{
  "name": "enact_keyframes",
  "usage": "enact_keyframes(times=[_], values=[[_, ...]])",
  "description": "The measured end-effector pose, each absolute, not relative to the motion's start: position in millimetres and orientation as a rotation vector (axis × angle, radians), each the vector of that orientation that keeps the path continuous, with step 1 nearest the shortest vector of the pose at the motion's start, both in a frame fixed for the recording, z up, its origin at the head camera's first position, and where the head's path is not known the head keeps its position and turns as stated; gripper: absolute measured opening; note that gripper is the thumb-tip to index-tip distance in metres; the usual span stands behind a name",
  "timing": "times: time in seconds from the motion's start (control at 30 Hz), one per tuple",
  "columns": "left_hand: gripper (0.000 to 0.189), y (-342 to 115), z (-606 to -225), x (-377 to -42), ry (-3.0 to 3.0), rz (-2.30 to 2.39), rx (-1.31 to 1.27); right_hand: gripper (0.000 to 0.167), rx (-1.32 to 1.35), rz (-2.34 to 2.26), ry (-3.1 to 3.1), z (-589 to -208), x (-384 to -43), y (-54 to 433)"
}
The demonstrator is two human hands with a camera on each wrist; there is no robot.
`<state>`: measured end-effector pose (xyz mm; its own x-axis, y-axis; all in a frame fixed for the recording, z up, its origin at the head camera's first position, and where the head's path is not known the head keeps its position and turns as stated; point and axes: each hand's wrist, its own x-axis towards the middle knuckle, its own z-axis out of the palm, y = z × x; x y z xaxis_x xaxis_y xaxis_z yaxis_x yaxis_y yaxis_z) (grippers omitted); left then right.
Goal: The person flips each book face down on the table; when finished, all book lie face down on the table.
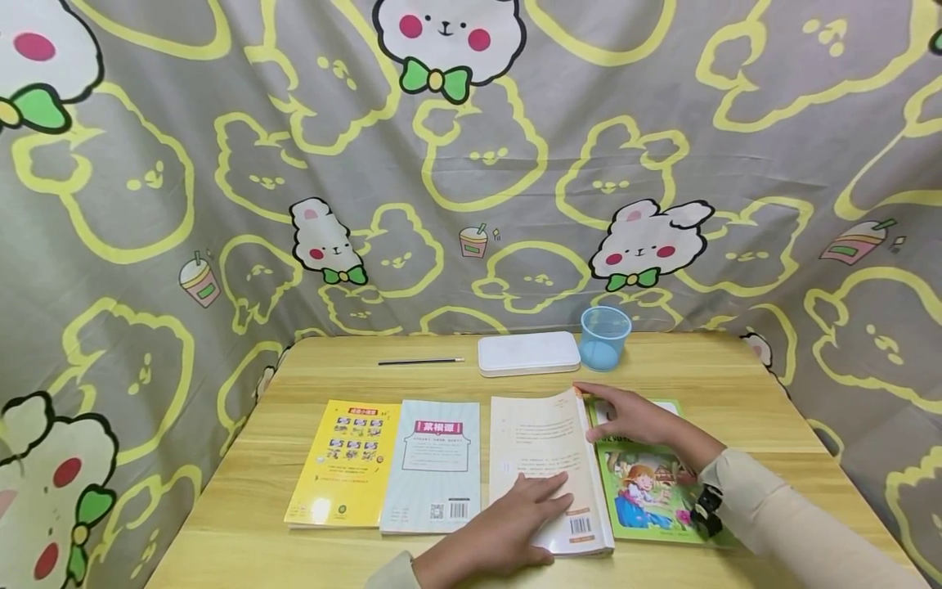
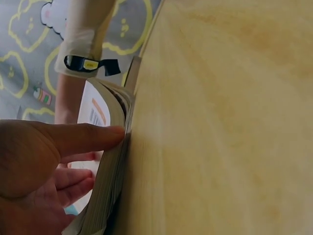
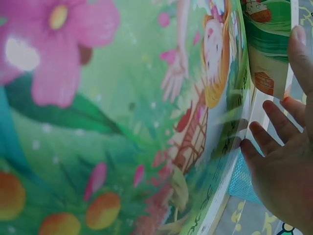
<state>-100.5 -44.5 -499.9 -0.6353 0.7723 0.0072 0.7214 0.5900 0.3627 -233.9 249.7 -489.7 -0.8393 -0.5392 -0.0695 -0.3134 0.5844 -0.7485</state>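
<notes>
A cream-backed paperback (image 1: 536, 433) lies on the table between my two hands. Spread over its lower part is my left hand (image 1: 508, 528); in the left wrist view its thumb (image 2: 100, 137) presses the edge of the pages. At the book's far right corner, my right hand (image 1: 636, 419) touches the top edge with its fingers and the spine side with its thumb. A green picture book (image 1: 648, 491) lies immediately right of the paperback, partly under my right forearm. Its illustrated cover fills much of the right wrist view.
Left of the paperback lie a pale blue book (image 1: 434, 483) and a yellow book (image 1: 342, 466), side by side. Farther back are a pencil (image 1: 419, 361), a white case (image 1: 528, 353) and a blue mesh cup (image 1: 605, 339). A patterned curtain (image 1: 471, 180) hangs behind the table.
</notes>
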Motion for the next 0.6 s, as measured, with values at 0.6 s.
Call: enact_keyframes(times=[0.6], values=[[0.082, -41.6, -506.1, -102.6, 2.667, 0.518, 1.278, 0.097, -0.769, -0.927, 2.61, -488.1, -238.9, 253.6]])
